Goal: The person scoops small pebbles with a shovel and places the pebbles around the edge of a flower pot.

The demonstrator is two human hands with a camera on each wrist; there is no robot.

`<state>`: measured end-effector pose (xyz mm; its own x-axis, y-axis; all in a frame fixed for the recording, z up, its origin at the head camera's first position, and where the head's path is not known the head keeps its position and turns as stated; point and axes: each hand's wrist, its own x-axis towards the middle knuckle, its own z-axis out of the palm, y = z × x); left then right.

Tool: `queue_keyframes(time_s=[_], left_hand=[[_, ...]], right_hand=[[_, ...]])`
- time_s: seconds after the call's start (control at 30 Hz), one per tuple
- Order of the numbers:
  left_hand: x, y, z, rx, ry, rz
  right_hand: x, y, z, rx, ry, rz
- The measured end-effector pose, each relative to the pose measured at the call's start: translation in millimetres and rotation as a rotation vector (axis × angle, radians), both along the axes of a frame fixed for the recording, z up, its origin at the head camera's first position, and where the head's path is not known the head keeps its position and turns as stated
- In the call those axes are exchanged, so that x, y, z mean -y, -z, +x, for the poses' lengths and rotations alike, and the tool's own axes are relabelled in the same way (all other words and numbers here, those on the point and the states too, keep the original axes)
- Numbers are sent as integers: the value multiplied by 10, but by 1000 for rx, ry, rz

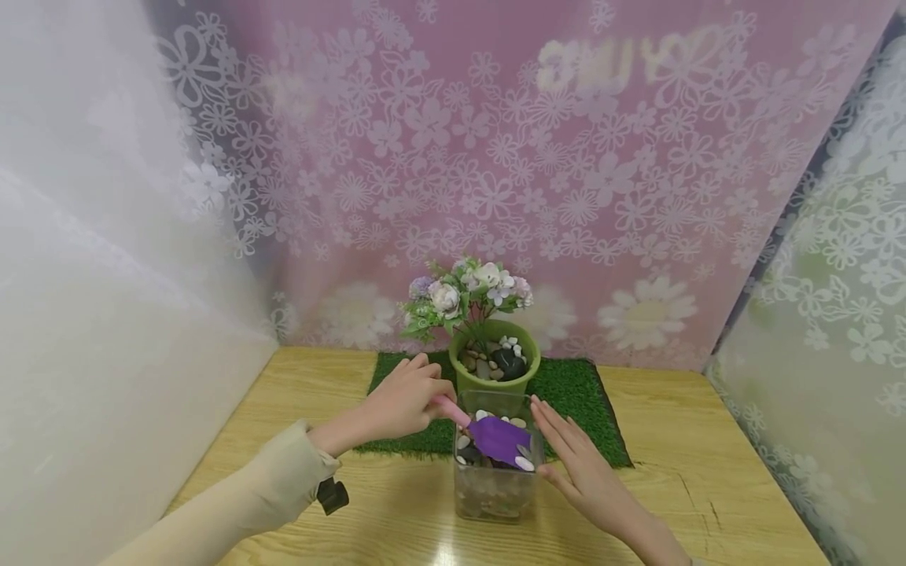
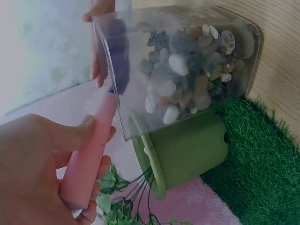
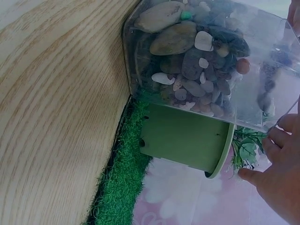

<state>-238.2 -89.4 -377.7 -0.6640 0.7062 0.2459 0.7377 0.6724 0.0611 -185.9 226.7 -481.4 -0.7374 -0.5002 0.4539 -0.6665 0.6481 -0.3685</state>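
Note:
My left hand (image 1: 414,397) grips the pink handle (image 2: 89,154) of a small shovel with a purple blade (image 1: 499,440). The blade sits inside the mouth of a clear square container (image 1: 493,495), with a few stones (image 1: 524,463) lying on it. Below, pebbles of many colours (image 2: 178,64) fill a good part of the container. On the other side, my right hand (image 1: 583,472) has its fingers straight, resting at the container's rim and wall. Just behind the container stands a green flowerpot (image 1: 532,363) holding white and purple flowers (image 1: 467,292), with pebbles and a black stone (image 1: 508,363) inside.
A green artificial grass mat (image 1: 576,405) lies under the pot on the wooden table (image 1: 311,393). Pink flower-patterned cloth (image 1: 453,157) hangs at the back, and pale sheets (image 1: 92,259) stand on both sides. A black strap (image 1: 333,497) hangs from my left cuff.

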Motion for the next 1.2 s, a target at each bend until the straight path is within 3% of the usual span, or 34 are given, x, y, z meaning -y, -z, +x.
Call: queue_keyframes(time_s=[0.17, 0.43, 0.7, 0.97, 1.2], left_hand=[[26, -9, 56, 13, -8, 24], [36, 87, 73, -21, -30, 43], [183, 124, 66, 13, -58, 172], [429, 90, -70, -43, -114, 274], [556, 7, -231, -78, -208, 253]], right_hand=[[5, -29, 14, 13, -6, 1], [-2, -46, 15, 20, -10, 9], [-8, -8, -9, -17, -11, 12], [1, -29, 8, -5, 0, 14], [5, -11, 3, -24, 6, 1]])
